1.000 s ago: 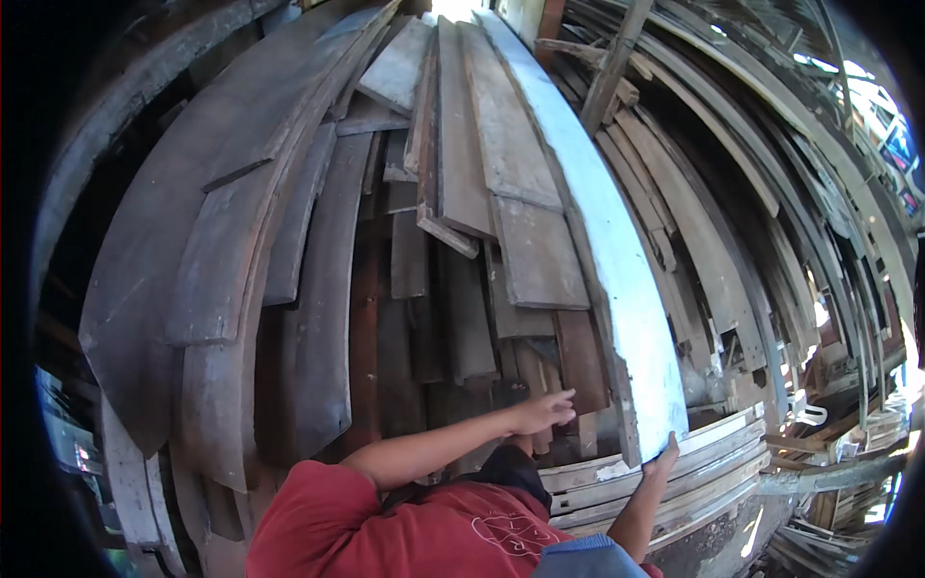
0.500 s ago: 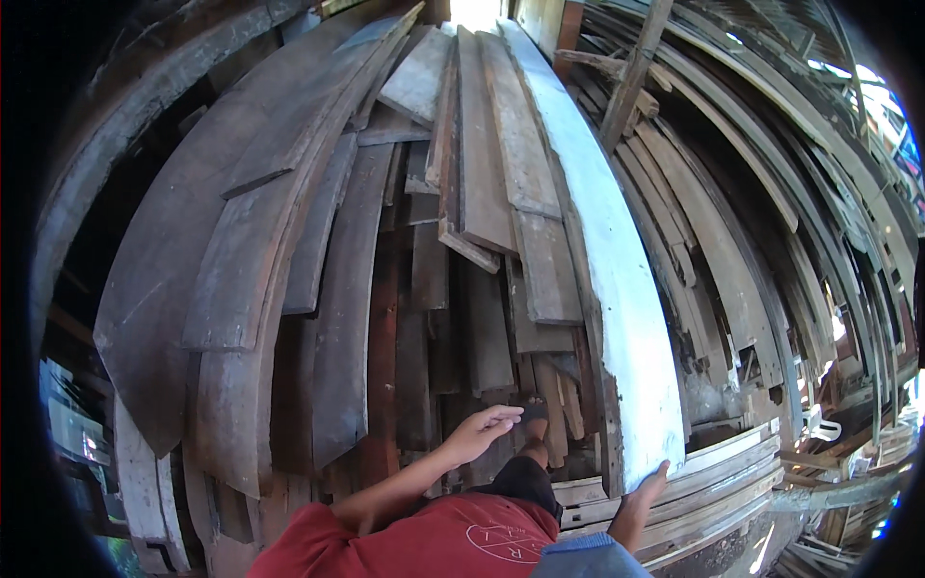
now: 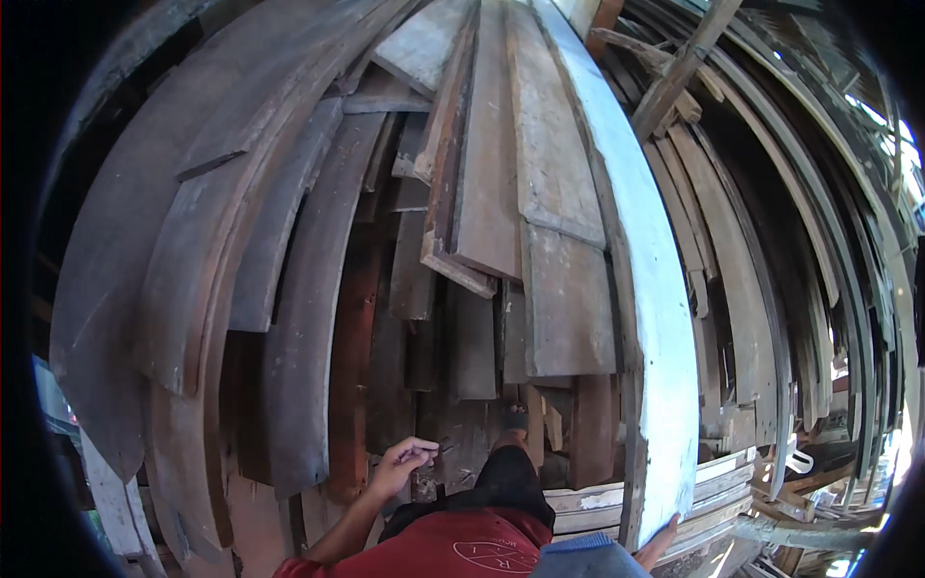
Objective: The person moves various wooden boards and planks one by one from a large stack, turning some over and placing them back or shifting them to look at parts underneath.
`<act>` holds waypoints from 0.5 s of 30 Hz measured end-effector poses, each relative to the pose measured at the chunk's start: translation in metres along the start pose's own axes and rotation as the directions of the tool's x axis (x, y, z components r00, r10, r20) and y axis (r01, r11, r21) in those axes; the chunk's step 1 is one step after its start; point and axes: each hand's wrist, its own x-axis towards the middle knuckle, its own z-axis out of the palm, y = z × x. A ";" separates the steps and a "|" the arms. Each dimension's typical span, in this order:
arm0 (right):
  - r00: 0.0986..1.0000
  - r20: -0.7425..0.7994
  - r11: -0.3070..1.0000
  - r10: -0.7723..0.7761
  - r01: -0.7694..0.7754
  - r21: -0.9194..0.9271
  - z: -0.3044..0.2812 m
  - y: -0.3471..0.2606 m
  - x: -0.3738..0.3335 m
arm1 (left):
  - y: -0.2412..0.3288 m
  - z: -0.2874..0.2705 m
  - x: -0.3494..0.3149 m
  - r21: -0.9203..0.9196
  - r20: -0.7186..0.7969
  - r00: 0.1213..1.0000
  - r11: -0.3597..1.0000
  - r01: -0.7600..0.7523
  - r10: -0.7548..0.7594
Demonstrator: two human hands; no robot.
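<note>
A long white-painted plank (image 3: 665,318) runs from the far top down to the near right, its left edge rough and dark. My right hand (image 3: 659,545) holds its near end at the lower right corner, with most of the fingers hidden under the board. My left hand (image 3: 407,464) hovers over the dark gap among the boards, loosely curled, thumb apart from the fingers, nothing in it. Just left of the white plank lie weathered brown boards (image 3: 568,299), stacked and overlapping.
Wide grey boards (image 3: 308,318) lean on the left. A slanted wooden post (image 3: 682,72) stands at the far right, before more stacked planks (image 3: 742,289). Pale slats (image 3: 718,491) lie near my right hand. My foot (image 3: 515,424) stands among the boards.
My view has shifted toward the boards, so they look larger. The left hand has drawn back to the left and its fingers have curled. My right hand remains on the white plank's end.
</note>
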 end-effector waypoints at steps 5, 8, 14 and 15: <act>0.999 -0.041 0.997 0.013 -0.016 -0.079 0.005 -0.023 -0.015 | 0.043 0.031 0.062 0.095 0.112 0.993 0.995 -0.044 0.034; 0.999 0.032 0.999 0.022 -0.023 0.044 0.059 -0.033 -0.012 | 0.072 0.037 0.084 0.337 0.196 0.969 0.918 -0.210 0.150; 0.999 0.039 0.989 0.028 -0.033 0.143 0.125 -0.024 0.024 | 0.077 0.024 0.055 0.488 0.105 0.948 0.815 -0.312 0.300; 1.000 -0.019 0.999 -0.006 0.007 0.051 0.133 -0.030 0.010 | 0.072 0.022 0.040 0.491 0.079 0.954 0.822 -0.290 0.290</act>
